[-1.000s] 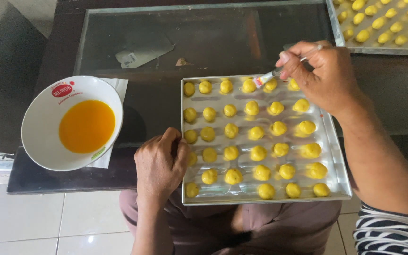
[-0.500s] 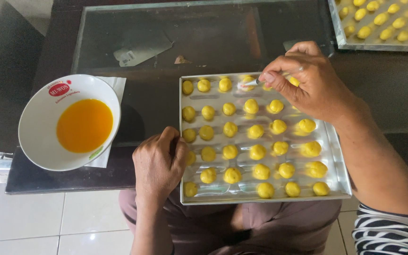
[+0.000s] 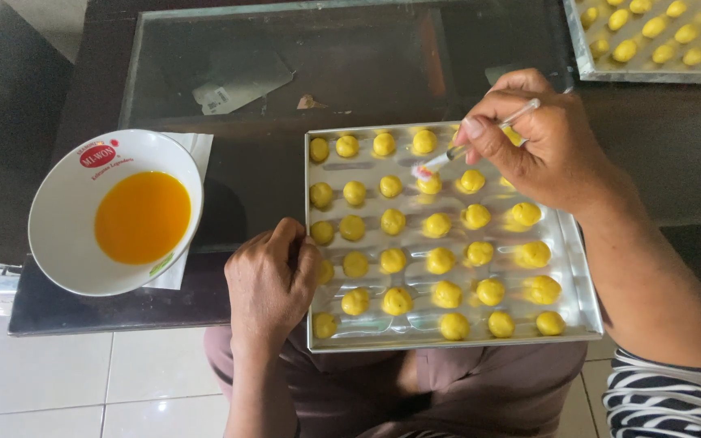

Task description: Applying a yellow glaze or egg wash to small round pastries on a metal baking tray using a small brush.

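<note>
— What is the right hand (image 3: 549, 150) doing?

— It pinches a thin clear-handled brush (image 3: 472, 146) between thumb and fingers, and the bristle tip touches a yellow dough ball (image 3: 429, 183) in the second row of the metal baking tray (image 3: 582, 312).

— And the left hand (image 3: 272, 280)?

— Its fingers are curled closed over the tray's left edge, gripping it about halfway down, right beside the dough balls of the first column.

— Where does the tray sit?

— Its far part rests on the dark glass-topped table (image 3: 350, 65); its near edge juts out over the person's lap. Rows of small yellow dough balls cover it.

— Anything else nearby?

— A white bowl of orange egg wash (image 3: 141, 216) stands on a paper napkin (image 3: 190, 150) to the left of the tray, apart from it. A second tray of dough balls (image 3: 651, 75) lies at the table's far right corner.
</note>
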